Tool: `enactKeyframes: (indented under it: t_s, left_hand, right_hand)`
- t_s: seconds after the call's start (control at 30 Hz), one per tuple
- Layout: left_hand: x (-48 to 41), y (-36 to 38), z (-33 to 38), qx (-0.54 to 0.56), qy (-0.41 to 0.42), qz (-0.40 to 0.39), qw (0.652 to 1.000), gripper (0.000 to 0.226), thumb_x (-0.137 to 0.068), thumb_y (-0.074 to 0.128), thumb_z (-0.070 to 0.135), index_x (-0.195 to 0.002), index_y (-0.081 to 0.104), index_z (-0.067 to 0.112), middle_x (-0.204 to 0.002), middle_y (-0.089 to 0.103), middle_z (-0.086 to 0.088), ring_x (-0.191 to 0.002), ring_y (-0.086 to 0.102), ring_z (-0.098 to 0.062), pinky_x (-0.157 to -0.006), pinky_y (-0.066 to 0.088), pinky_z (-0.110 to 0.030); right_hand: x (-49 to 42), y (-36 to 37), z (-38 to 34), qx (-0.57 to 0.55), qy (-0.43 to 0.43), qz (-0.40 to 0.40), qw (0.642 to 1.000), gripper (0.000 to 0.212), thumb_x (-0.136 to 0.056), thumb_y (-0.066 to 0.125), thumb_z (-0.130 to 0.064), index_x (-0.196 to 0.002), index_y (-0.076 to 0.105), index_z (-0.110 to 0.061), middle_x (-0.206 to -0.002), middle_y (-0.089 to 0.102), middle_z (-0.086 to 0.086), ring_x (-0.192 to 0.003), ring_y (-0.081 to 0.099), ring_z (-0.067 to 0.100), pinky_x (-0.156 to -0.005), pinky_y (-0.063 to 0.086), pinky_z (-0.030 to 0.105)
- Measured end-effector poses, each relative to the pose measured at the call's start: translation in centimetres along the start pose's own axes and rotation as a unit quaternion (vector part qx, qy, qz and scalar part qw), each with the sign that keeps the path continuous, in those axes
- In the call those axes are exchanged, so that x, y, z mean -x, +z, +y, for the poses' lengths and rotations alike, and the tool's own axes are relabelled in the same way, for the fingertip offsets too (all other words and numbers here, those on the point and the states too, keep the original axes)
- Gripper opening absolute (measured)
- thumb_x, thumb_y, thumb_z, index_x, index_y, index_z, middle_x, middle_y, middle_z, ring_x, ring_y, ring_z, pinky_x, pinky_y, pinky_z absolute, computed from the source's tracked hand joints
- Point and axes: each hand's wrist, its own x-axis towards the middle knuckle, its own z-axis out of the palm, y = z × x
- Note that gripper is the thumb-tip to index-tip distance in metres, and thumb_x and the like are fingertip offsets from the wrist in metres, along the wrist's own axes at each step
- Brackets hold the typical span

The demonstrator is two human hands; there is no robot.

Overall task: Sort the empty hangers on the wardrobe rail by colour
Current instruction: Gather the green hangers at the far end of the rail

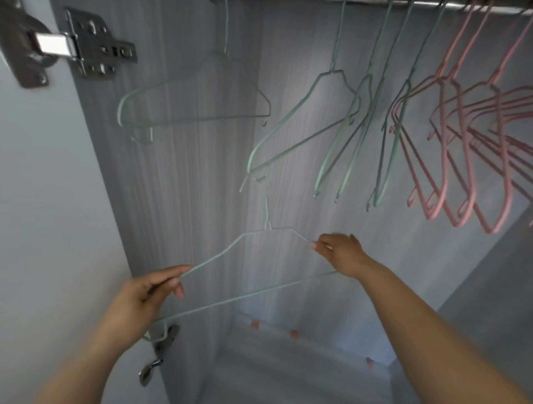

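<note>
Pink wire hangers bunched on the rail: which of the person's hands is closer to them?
Right. The right hand pinches the pale green wire hanger below-left of the pink wire hangers; the left hand grips its other end, farther left and lower.

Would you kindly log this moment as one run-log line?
left hand: pinches held green hanger | right hand: pinches same hanger | rail: green hangers left, pink hangers right

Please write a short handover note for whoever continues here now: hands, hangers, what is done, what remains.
Left hand grips the left end of a green hanger; right hand pinches its right shoulder. It is held low, below the rail.
Done: on the rail, green hangers hang left, pink hangers right.
Left: hang the held one among the green ones.
</note>
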Motion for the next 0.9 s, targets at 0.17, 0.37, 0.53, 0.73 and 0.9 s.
enactKeyframes:
  t_s: [0.17,0.37,0.53,0.73,0.9]
  left_hand:
    - [0.8,2.6,-5.0,-0.172,-0.046,-0.003,0.984,0.044,-0.073,0.070,0.002,-0.116,0.059,0.005,-0.123,0.059,-0.015,-0.112,0.055,-0.035,-0.099,0.034,-0.030]
    - [2.0,6.7,-3.2,-0.099,-0.060,-0.007,0.993,0.057,-0.079,0.066,0.010,-0.131,0.042,0.010,-0.129,0.043,0.001,-0.123,0.040,-0.019,-0.104,0.029,-0.026]
    - [2.2,9.1,1.3,0.071,-0.087,-0.074,0.991,0.036,-0.080,0.066,0.015,-0.110,0.052,0.028,-0.113,0.056,0.007,-0.106,0.056,-0.012,-0.078,0.039,0.001]
    - [2.4,9.0,5.8,0.214,-0.085,-0.120,0.966,0.055,-0.061,0.072,0.034,-0.111,0.048,0.036,-0.107,0.059,0.015,-0.087,0.061,0.012,-0.071,0.045,-0.004]
    - [1.2,5.9,2.3,0.206,-0.055,-0.080,0.974,0.077,-0.058,0.079,0.031,-0.123,0.039,0.035,-0.107,0.059,0.038,-0.089,0.056,0.021,-0.085,0.045,-0.007]
  right_hand:
    - [3.1,-0.8,-0.3,0.103,0.005,-0.001,0.995,0.044,-0.091,0.039,-0.049,-0.058,0.044,-0.021,-0.066,0.051,-0.004,-0.075,0.053,0.021,-0.061,0.036,0.030]
    - [7.1,-1.7,-3.8,-0.079,-0.023,-0.023,0.996,0.025,-0.095,0.040,-0.017,-0.084,0.062,-0.018,-0.087,0.054,-0.004,-0.073,0.049,0.008,-0.056,0.032,0.010]
    - [9.3,-0.6,-7.1,-0.412,0.065,-0.075,0.906,0.027,-0.096,0.031,-0.005,-0.095,0.057,-0.012,-0.059,0.038,-0.001,-0.039,0.030,0.004,-0.038,0.025,0.013]
    - [8.2,1.9,-13.3,-0.657,0.067,-0.027,0.750,0.025,-0.096,0.029,-0.001,-0.092,0.052,-0.007,-0.059,0.037,0.002,-0.029,0.026,0.000,-0.030,0.022,0.012]
    - [7.2,2.6,-19.5,-0.734,0.031,0.012,0.679,0.024,-0.097,0.028,-0.002,-0.092,0.050,-0.011,-0.057,0.036,0.001,-0.029,0.024,0.000,-0.030,0.020,0.011]
